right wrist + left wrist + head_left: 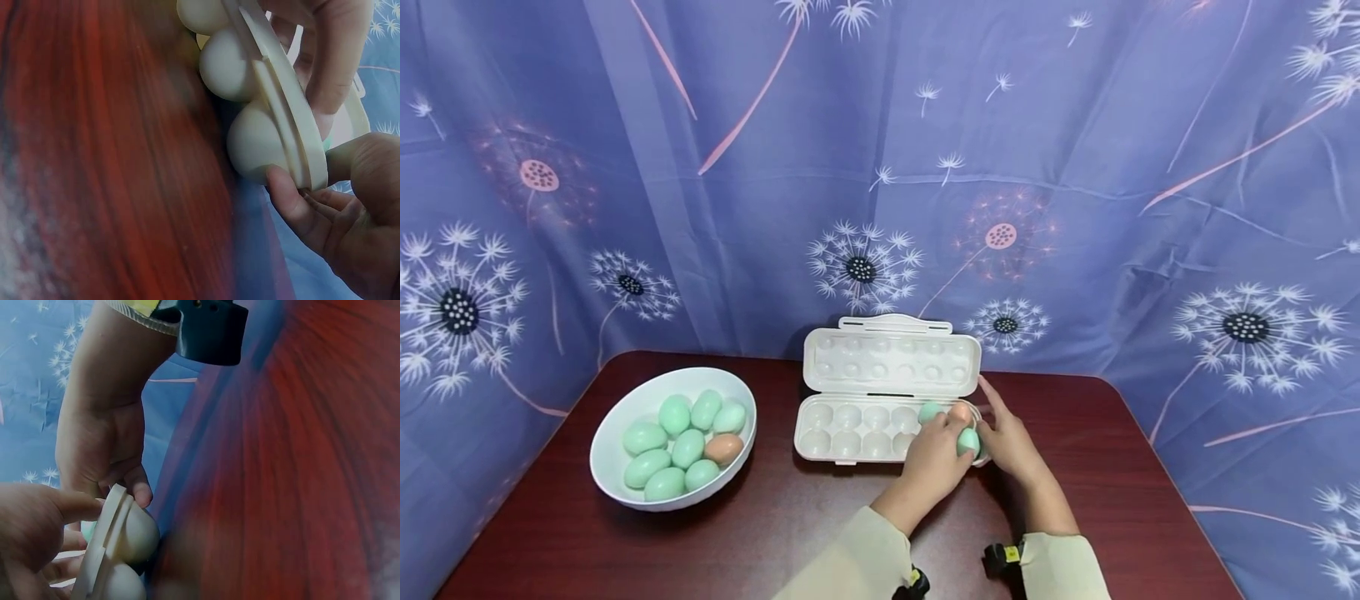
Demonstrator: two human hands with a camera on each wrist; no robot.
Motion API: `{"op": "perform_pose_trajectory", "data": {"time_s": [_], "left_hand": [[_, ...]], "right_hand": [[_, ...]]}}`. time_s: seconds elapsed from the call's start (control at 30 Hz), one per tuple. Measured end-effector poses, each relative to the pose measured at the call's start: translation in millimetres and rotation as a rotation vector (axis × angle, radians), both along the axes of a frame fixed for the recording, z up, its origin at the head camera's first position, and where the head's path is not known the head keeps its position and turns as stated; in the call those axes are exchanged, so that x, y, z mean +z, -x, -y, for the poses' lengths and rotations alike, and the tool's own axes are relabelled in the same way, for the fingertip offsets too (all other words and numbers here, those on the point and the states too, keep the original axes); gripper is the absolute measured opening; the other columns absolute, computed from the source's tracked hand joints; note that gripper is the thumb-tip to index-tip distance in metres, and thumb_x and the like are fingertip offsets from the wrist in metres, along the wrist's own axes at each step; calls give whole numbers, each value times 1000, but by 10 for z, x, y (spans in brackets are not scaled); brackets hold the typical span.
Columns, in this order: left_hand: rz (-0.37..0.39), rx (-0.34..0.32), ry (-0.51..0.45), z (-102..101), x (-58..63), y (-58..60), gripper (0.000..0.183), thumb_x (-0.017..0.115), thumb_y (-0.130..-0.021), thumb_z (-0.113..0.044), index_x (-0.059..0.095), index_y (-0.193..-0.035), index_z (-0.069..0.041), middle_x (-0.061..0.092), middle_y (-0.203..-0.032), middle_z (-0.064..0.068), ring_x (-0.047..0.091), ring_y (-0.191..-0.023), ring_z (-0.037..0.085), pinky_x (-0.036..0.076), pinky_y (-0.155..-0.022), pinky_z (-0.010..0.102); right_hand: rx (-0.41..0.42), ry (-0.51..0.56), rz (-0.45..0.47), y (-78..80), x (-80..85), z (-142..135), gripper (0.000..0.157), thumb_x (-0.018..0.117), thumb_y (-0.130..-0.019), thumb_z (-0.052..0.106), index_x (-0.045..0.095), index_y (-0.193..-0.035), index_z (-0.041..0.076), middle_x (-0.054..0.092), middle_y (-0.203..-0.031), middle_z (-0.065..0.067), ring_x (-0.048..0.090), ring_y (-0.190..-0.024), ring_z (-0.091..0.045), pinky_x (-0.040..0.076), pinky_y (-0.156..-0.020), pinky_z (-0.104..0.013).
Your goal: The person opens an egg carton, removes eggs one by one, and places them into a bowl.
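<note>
A white plastic egg carton (891, 387) stands with its lid raised at the back. At its right end sit a pale green egg (929, 412) and a brown egg (960, 412). Nearer the front, another green egg (968, 442) lies between both hands. My left hand (934, 457) reaches over the carton from the front, fingers curled at this front egg. My right hand (1017, 450) grips the carton's right end, one fingertip close beside the same egg. In the right wrist view a digit presses under a rounded cup (256, 144), and the hand (369, 225) wraps the rim.
To the left a white bowl (601, 454) holds several green eggs (646, 469) and one brown egg (724, 449). Both stand on a dark red wooden table (775, 542). Behind it hangs a blue curtain (760, 250) with dandelion prints, close to the carton's lid.
</note>
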State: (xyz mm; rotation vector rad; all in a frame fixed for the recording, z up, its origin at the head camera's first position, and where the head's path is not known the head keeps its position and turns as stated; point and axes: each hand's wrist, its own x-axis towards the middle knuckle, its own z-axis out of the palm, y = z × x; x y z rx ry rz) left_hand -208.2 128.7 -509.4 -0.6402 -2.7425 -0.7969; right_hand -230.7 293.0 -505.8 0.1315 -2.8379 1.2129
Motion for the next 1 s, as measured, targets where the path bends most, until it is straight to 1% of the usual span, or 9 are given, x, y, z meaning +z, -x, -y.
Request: {"op": "perform_pose_trajectory", "data": {"time_s": [0.1,0.2,0.37,0.47,0.57,0.63,0.83,1.0], "left_hand": [[-6,6,-1,-12,-13,7,48,79,-87,-34,68,-130,-15,68,-117,5,67,-101,22,58,-78,32],[-23,6,0,-19,-27,15,48,79,-87,-34,68,-129,-15,69,-119,3,68,-103,23,58,-80,32],[-37,6,-7,-22,-49,20,46,80,-85,-32,70,-126,-14,70,-117,2,68,-104,22,58,-82,32],[-31,7,-19,-23,-55,18,45,81,-85,-31,70,-125,-13,70,-116,3,68,-103,21,58,-81,32],[-28,11,-39,-25,-50,15,44,81,-84,-30,71,-123,-13,70,-116,4,68,-102,22,58,-80,32],[-28,13,-50,-25,-46,12,43,82,-83,-29,71,-122,-13,69,-115,5,68,-101,22,58,-79,31],[-37,11,-75,-19,-39,0,40,83,-83,-29,72,-118,-14,68,-112,4,68,-99,20,57,-78,30],[-40,8,-108,1,-15,-25,41,83,-83,-28,73,-119,-13,68,-113,4,67,-100,20,57,-78,30]], "right_hand": [[-3,-13,-15,3,-7,4,74,53,-98,3,22,-162,24,67,-128,-24,67,-111,-38,56,-86,-43],[-5,-23,-26,5,-13,3,74,53,-97,3,22,-162,23,68,-127,-23,67,-111,-38,56,-87,-45],[-7,-26,-16,1,-12,9,75,53,-97,5,21,-162,24,68,-128,-23,66,-113,-39,55,-88,-47],[-12,-29,-8,-1,-10,11,75,53,-97,5,21,-162,26,67,-128,-22,65,-114,-40,54,-90,-48],[-8,-31,-12,0,-11,13,75,53,-97,4,21,-162,25,68,-128,-22,66,-113,-39,54,-90,-49],[-7,-28,-16,-2,-9,15,75,52,-97,3,22,-162,24,68,-127,-23,66,-113,-39,54,-90,-49],[-1,-25,-19,-4,-9,11,75,51,-97,1,22,-162,23,67,-127,-24,67,-110,-38,56,-83,-42],[-3,-21,-5,1,-11,2,75,51,-98,3,21,-162,24,67,-129,-23,66,-112,-38,56,-84,-43]]}}
